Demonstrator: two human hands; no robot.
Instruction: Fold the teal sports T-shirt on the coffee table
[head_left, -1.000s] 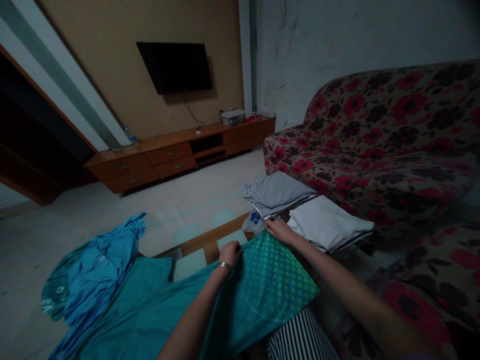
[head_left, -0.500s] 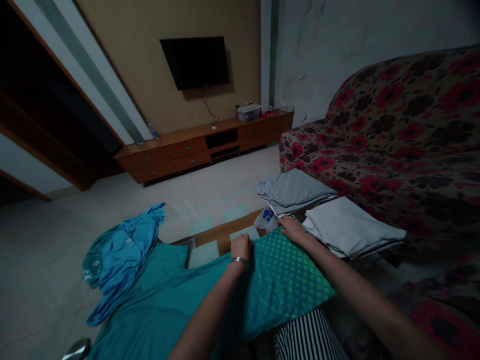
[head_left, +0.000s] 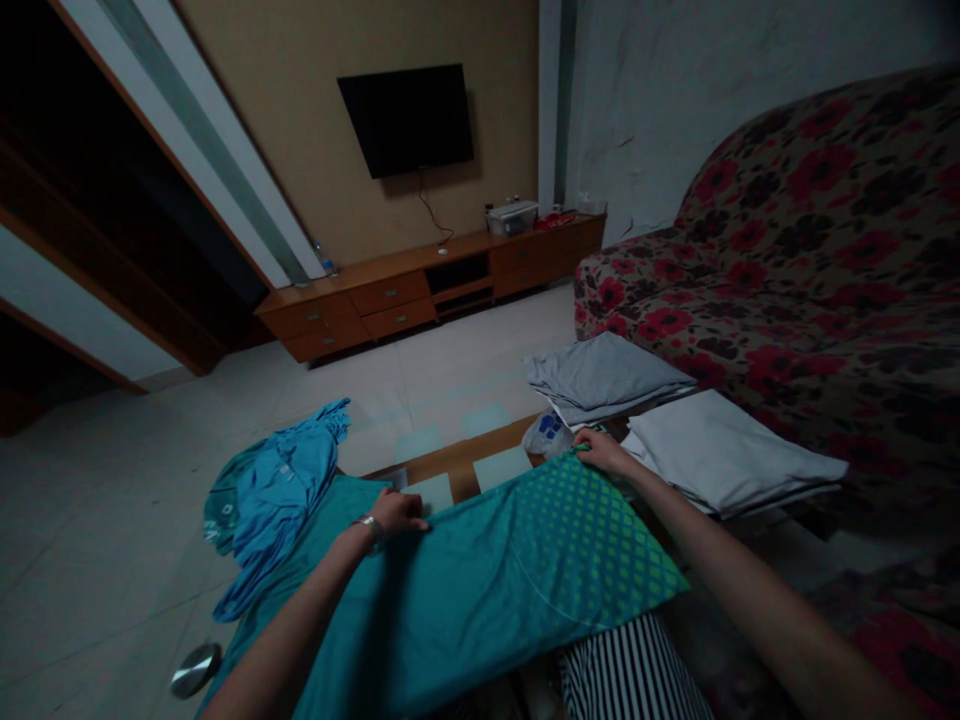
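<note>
A teal shirt (head_left: 465, 570) with a green diamond pattern at its right end lies spread over the low table. My left hand (head_left: 399, 510), a metal band at its wrist, pinches the shirt's far edge near the sleeve. At the far right corner, by the patterned end, my right hand (head_left: 598, 450) grips the same shirt. Just beyond my right hand are a clear plastic bag (head_left: 546, 436) with blue marks and folded white clothes (head_left: 727, 450). Crumpled blue clothing (head_left: 289, 490) sits left of the shirt.
Folded grey clothes (head_left: 607, 375) lie behind the white pile. A flower-patterned sofa (head_left: 817, 230) stands at the right. Across the floor are a wooden TV cabinet (head_left: 397, 295) and a wall television (head_left: 409, 120). A round metal object (head_left: 196, 670) is at the lower left.
My left hand has slid left along the shirt's far edge, and the cloth there now lies straighter. My right hand stays at the patterned corner. The view has shifted slightly.
</note>
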